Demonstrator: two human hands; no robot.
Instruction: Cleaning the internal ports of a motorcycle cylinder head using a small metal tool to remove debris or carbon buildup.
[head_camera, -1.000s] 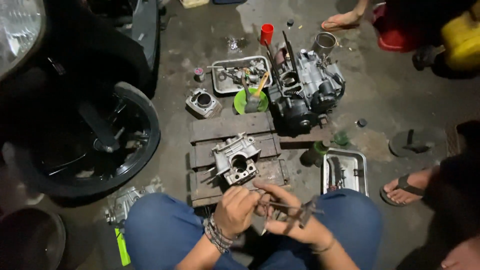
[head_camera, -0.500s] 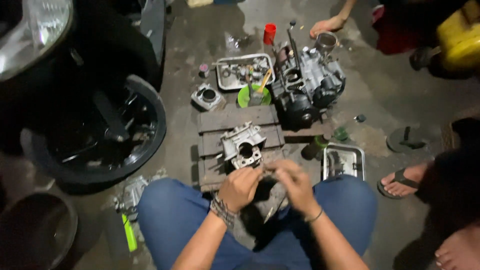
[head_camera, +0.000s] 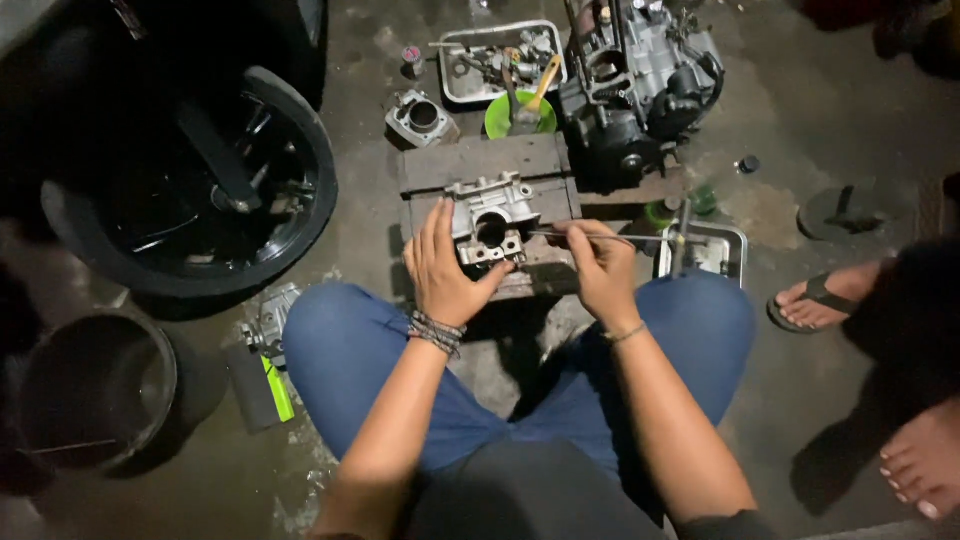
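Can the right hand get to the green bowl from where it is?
Probably yes. The right hand holds a thin tool, and the green bowl sits beyond the metal engine part, with open space above it.
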